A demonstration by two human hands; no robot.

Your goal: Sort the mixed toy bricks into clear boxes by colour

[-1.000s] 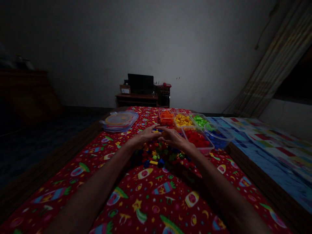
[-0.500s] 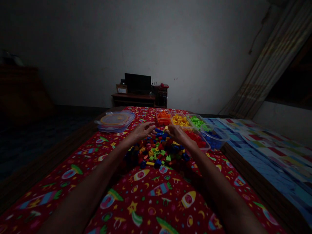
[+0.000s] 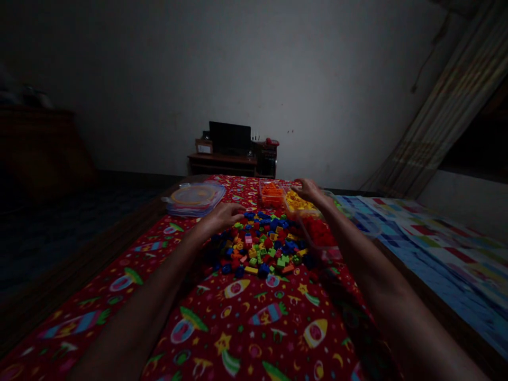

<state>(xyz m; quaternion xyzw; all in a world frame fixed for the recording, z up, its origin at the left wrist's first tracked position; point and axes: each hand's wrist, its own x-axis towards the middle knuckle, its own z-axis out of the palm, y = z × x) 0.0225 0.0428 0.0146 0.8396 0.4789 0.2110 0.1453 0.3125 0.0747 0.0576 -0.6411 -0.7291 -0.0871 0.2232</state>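
Note:
A loose pile of toy building bricks (image 3: 260,248) in blue, red, yellow, green and orange lies on a red patterned cloth (image 3: 254,296). At the pile's back left edge is my left hand (image 3: 225,216), thumb and fingers apart, with nothing visible in it. My right hand (image 3: 309,190) hovers over the tub of yellow bricks (image 3: 297,202), fingers bent forward and slightly parted; no brick shows between them. Beside that tub stand one of orange bricks (image 3: 272,194) and one of red bricks (image 3: 319,231). My right forearm partly covers the green and blue bricks' tubs.
Stacked clear lids (image 3: 194,198) lie at the back left of the cloth. A bed with a checked cover (image 3: 428,227) adjoins on the right. Against the far wall stands a desk with a monitor (image 3: 230,137).
My right hand has moved from the pile, where a yellow brick was at its fingertips, right and back over the yellow tub. My left hand has drawn slightly left and down.

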